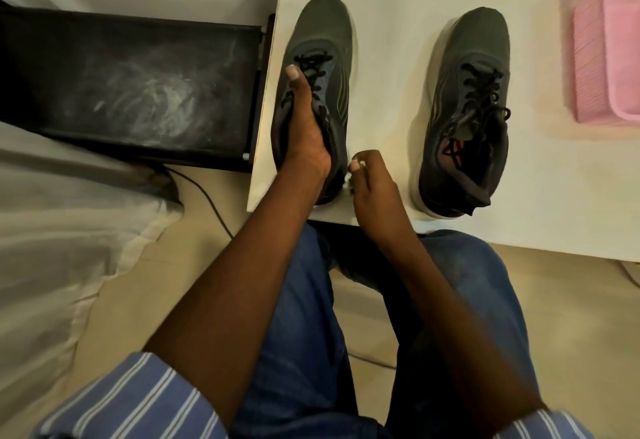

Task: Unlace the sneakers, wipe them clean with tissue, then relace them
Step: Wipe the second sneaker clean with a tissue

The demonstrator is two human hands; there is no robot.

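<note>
Hands first: the left hand [304,134] lies along the left sneaker [313,92], thumb stretched over its black laces [313,68] and fingers curled round its side, gripping it. Just right of that, the right hand [370,186] pinches a small wad of white tissue [349,179] against the shoe's heel end. Both of the 2 dark grey sneakers stand upright on the white bench [388,58], long axes running away from the person, toes pointing to the far edge, heels nearest. The right sneaker [467,109] stands well apart, laced, with a red mark inside that cannot be read. At the far right of the bench sits a pink basket [606,47].
</note>
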